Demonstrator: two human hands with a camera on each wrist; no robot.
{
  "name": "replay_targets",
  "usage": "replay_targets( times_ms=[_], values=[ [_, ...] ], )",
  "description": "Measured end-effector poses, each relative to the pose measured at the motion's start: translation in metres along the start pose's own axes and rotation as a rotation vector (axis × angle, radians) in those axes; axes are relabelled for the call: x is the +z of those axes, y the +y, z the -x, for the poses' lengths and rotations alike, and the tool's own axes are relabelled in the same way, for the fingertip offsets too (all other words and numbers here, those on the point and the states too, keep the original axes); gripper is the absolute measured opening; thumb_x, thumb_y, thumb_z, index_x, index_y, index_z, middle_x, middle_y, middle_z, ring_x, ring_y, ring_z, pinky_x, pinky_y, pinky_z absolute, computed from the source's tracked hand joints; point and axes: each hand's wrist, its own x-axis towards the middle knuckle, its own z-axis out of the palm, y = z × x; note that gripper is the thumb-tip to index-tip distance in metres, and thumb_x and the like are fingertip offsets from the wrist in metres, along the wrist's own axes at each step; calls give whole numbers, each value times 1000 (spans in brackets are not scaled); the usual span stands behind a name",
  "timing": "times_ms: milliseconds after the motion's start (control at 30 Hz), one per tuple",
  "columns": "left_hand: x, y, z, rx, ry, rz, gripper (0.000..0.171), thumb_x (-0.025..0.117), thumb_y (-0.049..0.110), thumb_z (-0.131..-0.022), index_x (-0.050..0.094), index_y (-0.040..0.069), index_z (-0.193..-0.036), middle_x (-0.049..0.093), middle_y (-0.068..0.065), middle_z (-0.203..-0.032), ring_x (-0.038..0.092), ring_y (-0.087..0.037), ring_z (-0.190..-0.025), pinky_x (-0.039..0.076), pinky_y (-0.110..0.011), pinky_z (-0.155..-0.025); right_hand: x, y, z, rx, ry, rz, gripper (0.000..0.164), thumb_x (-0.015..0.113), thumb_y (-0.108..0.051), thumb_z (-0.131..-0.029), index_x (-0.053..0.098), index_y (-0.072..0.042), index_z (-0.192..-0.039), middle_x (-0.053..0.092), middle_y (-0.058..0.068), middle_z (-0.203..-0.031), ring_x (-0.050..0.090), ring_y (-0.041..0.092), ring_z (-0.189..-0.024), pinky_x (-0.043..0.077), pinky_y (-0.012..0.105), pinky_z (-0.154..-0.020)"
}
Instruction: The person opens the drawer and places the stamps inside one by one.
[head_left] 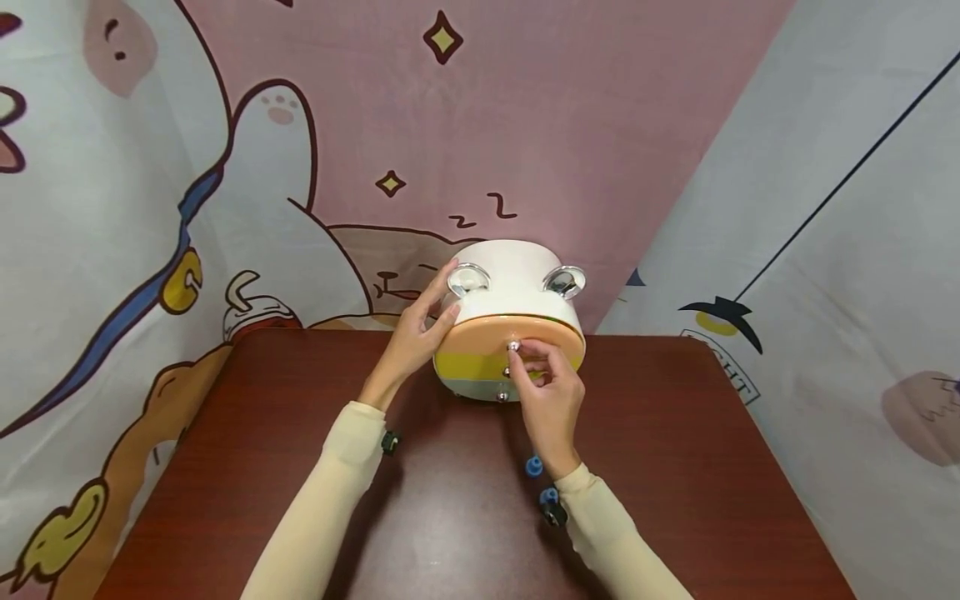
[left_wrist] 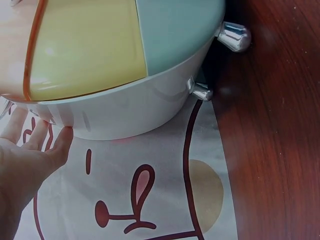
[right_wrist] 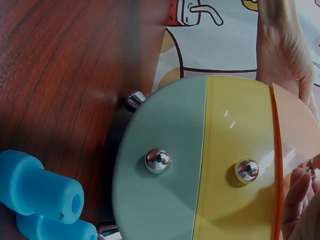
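Since this white box [head_left: 512, 287] near the far edge of the tabletop [head_left: 660, 433] looks stiff, light, kinda slippery, our left hand [head_left: 412, 335] rests fingers-apart on its side; our right hand [head_left: 553, 396] pinches the top knob [head_left: 513, 346], best hold we see.

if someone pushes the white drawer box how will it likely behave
The white box looks stiff, since its walls hold a clean curve. Its glossy surface may feel slippery. The small metal feet suggest it might slide rather than roll.
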Motion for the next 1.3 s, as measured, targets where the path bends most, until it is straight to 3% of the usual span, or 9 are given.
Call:
replay_targets(
  times_ms=[133,267,367,500,733,900,1100,1300],
  values=[
    [-1,18,1,-3,-10,12,66,57,-2,-108,36,3,-170,32,-11,-176,28,-26,-162,27,-52,-129,1,3,-1,2,5,-6,18,85,10,-89,77,9,-106,77,22,-93,71,36,-70,50,14,-60],
    [0,2,1,10,-1,9,66,58,3,-109,37,10,-171,33,-1,-177,28,-20,-162,28,-48,-129,1,6,-4,-2,9,3,18,84,10,-89,77,10,-106,77,23,-93,70,34,-70,50,15,-61],
    [1,-11,0,15,3,1,67,60,10,-110,37,20,-173,33,8,-176,29,-15,-161,29,-46,-128,2,23,-3,1,6,15,18,86,4,-91,79,4,-108,79,16,-95,71,29,-72,51,16,-61],
    [2,-10,0,4,6,-7,67,61,11,-111,37,20,-173,33,9,-176,29,-14,-161,31,-46,-128,2,35,-2,4,4,22,20,87,2,-91,80,1,-110,79,13,-97,71,29,-72,50,16,-60],
    [4,-9,0,-17,13,-3,66,58,1,-110,35,8,-171,30,-6,-177,27,-23,-162,27,-53,-129,-8,12,1,12,24,47,25,83,8,-89,74,10,-112,77,24,-99,70,28,-73,47,13,-60],
    [3,-9,1,-24,12,-15,68,61,7,-110,37,18,-173,32,5,-177,28,-16,-161,28,-49,-129,-14,27,8,39,22,48,29,84,9,-89,73,11,-116,77,24,-102,70,36,-75,48,12,-62],
    [2,-10,1,-25,10,-7,68,62,9,-110,37,24,-173,33,9,-176,31,-15,-160,31,-50,-127,-18,52,20,76,11,78,28,88,-1,-91,77,0,-117,79,12,-106,71,27,-77,50,15,-62],
    [3,5,1,-31,7,-7,67,59,3,-110,36,11,-172,32,-5,-177,32,-22,-160,30,-54,-127,-20,60,29,98,-13,85,27,88,-13,-94,78,-6,-118,80,4,-107,71,18,-77,55,25,-63]
  ],
)
